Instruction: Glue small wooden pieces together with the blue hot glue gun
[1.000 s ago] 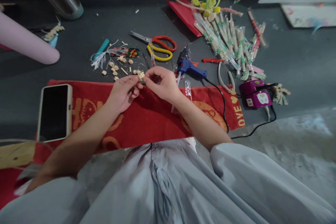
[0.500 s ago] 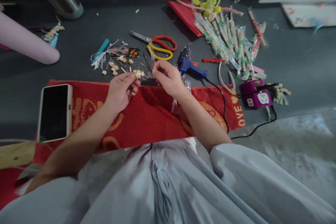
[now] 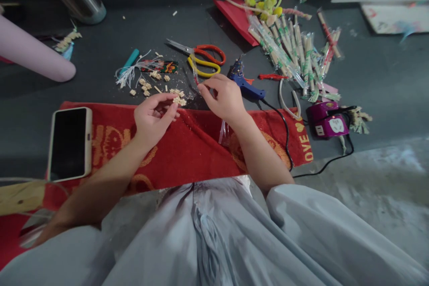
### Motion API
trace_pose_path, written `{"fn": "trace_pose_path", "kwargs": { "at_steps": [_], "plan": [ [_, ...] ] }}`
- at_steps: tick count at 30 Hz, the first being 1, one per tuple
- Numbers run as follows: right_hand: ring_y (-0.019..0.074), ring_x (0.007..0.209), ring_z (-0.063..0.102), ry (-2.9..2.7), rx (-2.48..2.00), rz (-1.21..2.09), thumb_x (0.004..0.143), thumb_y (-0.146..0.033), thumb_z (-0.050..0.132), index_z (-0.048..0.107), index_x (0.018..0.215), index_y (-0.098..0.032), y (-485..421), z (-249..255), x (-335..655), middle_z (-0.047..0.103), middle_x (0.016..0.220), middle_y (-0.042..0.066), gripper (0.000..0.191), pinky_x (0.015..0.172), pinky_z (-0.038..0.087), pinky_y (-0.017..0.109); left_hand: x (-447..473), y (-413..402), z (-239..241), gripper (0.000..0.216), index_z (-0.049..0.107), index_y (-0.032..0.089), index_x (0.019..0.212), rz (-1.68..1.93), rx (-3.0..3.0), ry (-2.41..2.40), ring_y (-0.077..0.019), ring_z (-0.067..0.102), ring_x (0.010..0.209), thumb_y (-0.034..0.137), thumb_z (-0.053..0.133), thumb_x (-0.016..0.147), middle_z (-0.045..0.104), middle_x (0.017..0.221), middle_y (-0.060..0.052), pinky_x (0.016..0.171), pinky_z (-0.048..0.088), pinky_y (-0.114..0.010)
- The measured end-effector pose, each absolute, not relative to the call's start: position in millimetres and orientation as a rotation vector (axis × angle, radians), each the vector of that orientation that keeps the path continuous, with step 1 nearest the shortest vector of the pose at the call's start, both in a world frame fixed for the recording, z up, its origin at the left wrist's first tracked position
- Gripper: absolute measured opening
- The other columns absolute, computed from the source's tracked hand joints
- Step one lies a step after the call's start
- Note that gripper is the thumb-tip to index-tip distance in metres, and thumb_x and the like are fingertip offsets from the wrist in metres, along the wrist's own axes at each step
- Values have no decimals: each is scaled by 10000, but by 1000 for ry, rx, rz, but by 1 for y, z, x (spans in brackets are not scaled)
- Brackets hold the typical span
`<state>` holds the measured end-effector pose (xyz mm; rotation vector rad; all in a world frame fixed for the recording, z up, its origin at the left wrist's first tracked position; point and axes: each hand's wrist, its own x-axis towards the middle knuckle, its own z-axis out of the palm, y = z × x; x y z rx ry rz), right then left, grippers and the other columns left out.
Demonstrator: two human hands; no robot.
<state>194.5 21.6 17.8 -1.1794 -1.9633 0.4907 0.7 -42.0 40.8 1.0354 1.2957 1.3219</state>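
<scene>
Left hand pinching wooden piece near far edge of red towel. Right hand just beside glue gun — grip unclear. Scissors beyond, blades pointing left. Phone at left — wrapped sticks at right.

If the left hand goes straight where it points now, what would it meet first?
Most likely the right hand; loose pale pieces lie close to that line, but depth is unclear.

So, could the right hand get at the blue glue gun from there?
Probably yes: the glue gun lies close beside the right hand, with nothing visible between them, though whether that hand holds anything is unclear.
</scene>
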Motion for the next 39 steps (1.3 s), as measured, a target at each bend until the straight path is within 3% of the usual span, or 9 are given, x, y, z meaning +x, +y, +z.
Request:
{"fn": "trace_pose_path", "kwargs": {
  "at_steps": [5, 10, 15, 21, 28, 39],
  "plan": [
    [185, 837, 612, -2010, -969, 577, 941, -326, 586, 665, 932, -209, 14, 27, 193, 666, 927, 67, 141, 776, 502, 323, -2, -46, 37, 156, 773, 220, 931, 1364, 1164, 1336, -55, 646, 614, 127, 758, 808, 722, 870, 3, 599, 532, -136],
    [172, 832, 636, -2064, -727, 617, 939, -438, 627, 683, 1058, -223, 5, 30, 185, 687, 953, 61, 252, 788, 544, 317, -4, -48, 35, 147, 780, 235, 945, 1388, 1230, 1355, -64, 651, 636, 171, 779, 813, 716, 877, -1, 638, 541, -150],
    [146, 795, 654, -2067, -657, 585, 978, -456, 589, 694, 1032, -227, 3, 28, 182, 696, 893, 40, 257, 748, 552, 280, -11, -46, 24, 151, 774, 249, 988, 1402, 1467, 1346, -71, 661, 640, 262, 775, 838, 716, 888, -1, 706, 571, -184],
    [121, 841, 681, -2052, -599, 508, 995, -433, 580, 716, 1025, -172, 5, 23, 181, 725, 911, 40, 296, 799, 551, 256, -17, -37, 6, 166, 747, 247, 1030, 1546, 1886, 1247, -83, 665, 573, 304, 737, 874, 750, 898, -2, 619, 590, -217],
    [115, 854, 698, -2022, -571, 570, 983, -400, 610, 726, 984, -166, 4, 24, 179, 748, 901, 35, 261, 813, 553, 245, -18, -38, 2, 135, 731, 289, 1028, 1509, 1868, 1257, -90, 657, 535, 350, 697, 912, 751, 862, 4, 550, 585, -220],
    [117, 855, 702, -1988, -547, 639, 973, -409, 623, 725, 971, -167, 4, 25, 178, 750, 885, 31, 263, 815, 548, 246, -14, -38, 1, 157, 721, 226, 992, 1573, 1858, 1206, -55, 641, 512, 360, 700, 914, 745, 844, 5, 510, 542, -160]
  ]
}}
